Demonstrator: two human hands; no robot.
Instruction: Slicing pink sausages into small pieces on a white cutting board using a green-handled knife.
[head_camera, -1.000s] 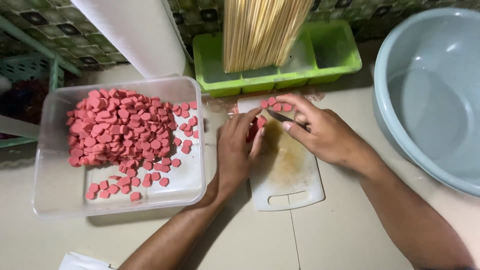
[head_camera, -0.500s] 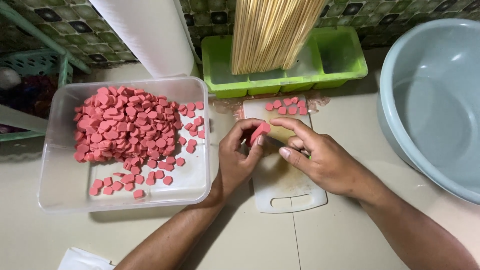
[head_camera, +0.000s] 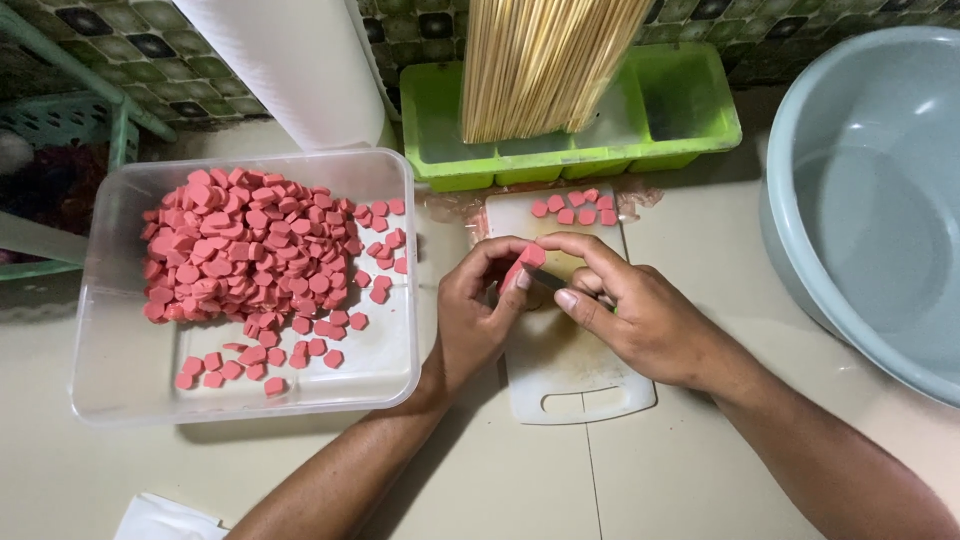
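My left hand pinches a short pink sausage piece just above a white cutting board. My right hand meets it from the right, with fingertips on the piece and a small dark knife blade showing under the fingers. Several cut pink slices lie at the board's far end. To the left, a clear plastic container holds a heap of the same pink slices.
A green divided tray with a bundle of bamboo skewers stands behind the board. A large grey-blue basin sits at the right. A white cylinder and a green rack are at the far left, and white paper lies at the bottom left.
Both hands have drawn back from the far end of the board to its middle. The sausage piece is now raised between the fingertips instead of lying under the blade.
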